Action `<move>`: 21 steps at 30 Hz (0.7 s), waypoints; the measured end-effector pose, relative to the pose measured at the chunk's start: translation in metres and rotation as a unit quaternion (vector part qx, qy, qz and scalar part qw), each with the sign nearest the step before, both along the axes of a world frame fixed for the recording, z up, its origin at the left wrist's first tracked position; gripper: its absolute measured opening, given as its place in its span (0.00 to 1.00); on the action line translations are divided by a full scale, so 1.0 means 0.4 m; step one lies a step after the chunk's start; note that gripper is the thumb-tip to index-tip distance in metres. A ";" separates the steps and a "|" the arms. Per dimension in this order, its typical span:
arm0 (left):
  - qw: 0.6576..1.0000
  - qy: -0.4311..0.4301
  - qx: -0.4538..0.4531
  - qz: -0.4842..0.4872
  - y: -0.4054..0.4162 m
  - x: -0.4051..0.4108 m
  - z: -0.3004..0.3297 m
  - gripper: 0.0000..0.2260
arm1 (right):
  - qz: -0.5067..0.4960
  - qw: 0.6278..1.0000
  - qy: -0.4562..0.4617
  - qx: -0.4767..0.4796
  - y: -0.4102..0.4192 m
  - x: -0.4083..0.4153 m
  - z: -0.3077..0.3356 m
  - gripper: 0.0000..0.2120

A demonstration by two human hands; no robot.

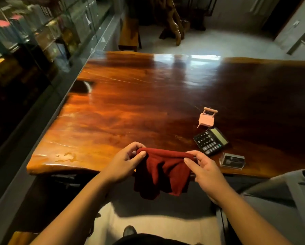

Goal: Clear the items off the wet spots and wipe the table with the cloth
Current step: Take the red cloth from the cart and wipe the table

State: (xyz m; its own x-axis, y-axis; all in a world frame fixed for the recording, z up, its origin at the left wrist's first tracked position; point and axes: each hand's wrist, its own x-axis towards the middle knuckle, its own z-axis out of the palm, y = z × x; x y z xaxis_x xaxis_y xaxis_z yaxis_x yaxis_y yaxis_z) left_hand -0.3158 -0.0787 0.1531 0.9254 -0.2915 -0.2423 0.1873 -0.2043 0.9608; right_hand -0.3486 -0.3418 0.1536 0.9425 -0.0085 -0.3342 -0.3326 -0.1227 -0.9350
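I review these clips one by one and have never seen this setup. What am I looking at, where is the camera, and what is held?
There is no machine: one wide camera on a person's head looks down at their bare hands. The left hand and right hand each pinch an upper corner of a dark red cloth, which hangs at the near edge of a glossy wooden table. On the table stand a tiny pink chair, a calculator and a clear card holder. A small puddle sits near the left corner.

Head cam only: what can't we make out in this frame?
- Calculator key labels: too small.
- Clear card box print: too small, blurred.
- Table far right: too dark to spot wet patches; only the puddle at the near-left corner shows.
- Red cloth top corners: covered by left hand and right hand.
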 end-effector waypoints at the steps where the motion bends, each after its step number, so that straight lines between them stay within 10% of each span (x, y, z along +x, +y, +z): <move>1: 1.000 0.009 0.004 -0.005 0.015 0.014 -0.009 0.04 | -0.009 1.000 0.010 0.006 0.019 0.006 -0.013 0.10; 21: 0.985 0.139 0.097 0.045 -0.170 0.489 -0.220 0.08 | -0.069 0.987 0.110 -0.098 -0.098 0.506 -0.256 0.04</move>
